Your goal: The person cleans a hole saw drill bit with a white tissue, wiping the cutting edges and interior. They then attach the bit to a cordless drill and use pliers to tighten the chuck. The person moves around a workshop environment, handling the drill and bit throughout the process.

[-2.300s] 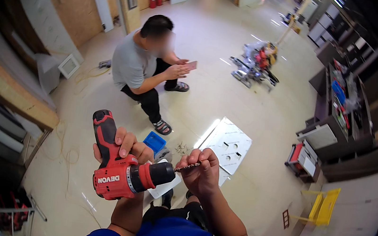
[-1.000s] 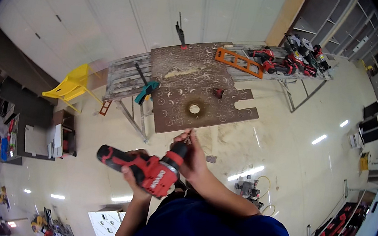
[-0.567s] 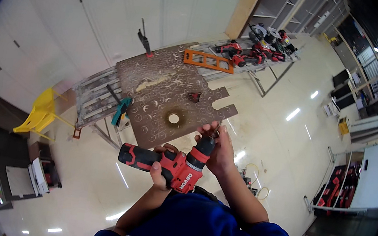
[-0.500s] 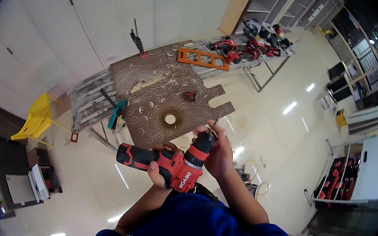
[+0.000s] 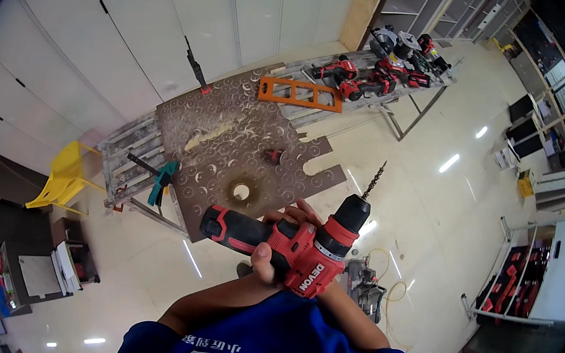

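Note:
A red and black cordless drill (image 5: 301, 250) is held up in front of my chest. My left hand (image 5: 262, 261) is closed round its dark handle, thumb on the near side. A dark twist drill bit (image 5: 375, 180) stands in the black chuck and points up to the right, with nothing touching it. My right hand (image 5: 309, 211) is mostly hidden behind the drill body; only what seem to be its fingertips show past the upper edge, so its grip is unclear. Beyond the drill lies a brown board (image 5: 216, 168) covered in ring-shaped marks, with a round hole and notched right edge.
The board rests on a slatted bench (image 5: 128, 163), with a teal clamp (image 5: 162, 182) and a black clamp (image 5: 197, 69) at its edges. An orange template (image 5: 300, 94) and several power tools (image 5: 374, 78) lie farther along. A yellow chair (image 5: 61, 179) stands left; a machine with a hose (image 5: 364, 287) is right.
The drill has moved to the right. My right hand has left the drill bit and gone down behind the drill body, so the whole bit now shows.

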Demonstrator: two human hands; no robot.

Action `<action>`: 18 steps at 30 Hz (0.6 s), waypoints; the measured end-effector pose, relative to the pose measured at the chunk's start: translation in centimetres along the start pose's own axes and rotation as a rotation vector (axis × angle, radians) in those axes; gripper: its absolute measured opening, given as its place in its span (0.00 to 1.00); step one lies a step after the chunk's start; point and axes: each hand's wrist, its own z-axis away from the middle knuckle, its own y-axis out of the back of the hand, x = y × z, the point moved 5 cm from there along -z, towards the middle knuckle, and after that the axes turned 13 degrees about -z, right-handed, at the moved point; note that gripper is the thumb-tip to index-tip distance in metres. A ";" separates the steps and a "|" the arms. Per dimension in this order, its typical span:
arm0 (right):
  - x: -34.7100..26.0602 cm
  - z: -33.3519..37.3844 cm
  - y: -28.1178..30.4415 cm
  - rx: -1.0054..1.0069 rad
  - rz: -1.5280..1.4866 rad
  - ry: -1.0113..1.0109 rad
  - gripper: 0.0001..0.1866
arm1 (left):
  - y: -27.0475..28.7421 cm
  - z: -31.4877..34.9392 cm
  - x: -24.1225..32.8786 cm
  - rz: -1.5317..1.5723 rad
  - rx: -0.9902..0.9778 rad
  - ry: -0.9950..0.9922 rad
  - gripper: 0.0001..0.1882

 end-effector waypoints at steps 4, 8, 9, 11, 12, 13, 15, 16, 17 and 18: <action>-2.1 -1.9 5.9 -0.007 -0.113 -0.051 0.34 | -2.6 -0.5 -4.8 0.115 -0.175 0.147 0.35; -3.5 -3.8 11.8 -0.070 -0.263 -0.275 0.32 | -3.6 -1.1 -8.5 -0.085 -0.343 0.411 0.50; -8.8 -4.4 10.4 -0.106 -0.391 -0.045 0.34 | -4.1 -1.8 -9.2 -0.181 -0.351 0.374 0.46; -8.5 -4.0 13.7 -0.156 -0.392 0.117 0.51 | -2.6 -0.6 -10.6 -0.412 -0.515 0.571 0.30; -9.0 -4.3 15.1 -0.176 -0.388 0.194 0.59 | -2.5 -0.3 -10.6 -0.591 -0.643 0.737 0.30; -10.2 -4.7 15.9 -0.243 -0.488 0.262 0.63 | -2.8 -0.1 -10.2 -0.769 -0.771 0.907 0.31; -11.3 -5.4 17.4 -0.282 -0.652 0.233 0.61 | -0.1 1.7 -9.1 -0.924 -0.688 0.991 0.28; -11.6 -5.6 17.9 -0.288 -0.721 0.217 0.60 | 2.1 3.9 -8.5 -0.902 -0.493 0.900 0.23; -12.3 -5.7 18.3 -0.264 -0.754 0.210 0.59 | 2.7 4.9 -7.6 -0.858 -0.422 0.889 0.21; -12.9 -5.9 18.6 -0.232 -0.731 0.214 0.55 | 3.2 5.5 -6.5 -0.816 -0.354 0.880 0.18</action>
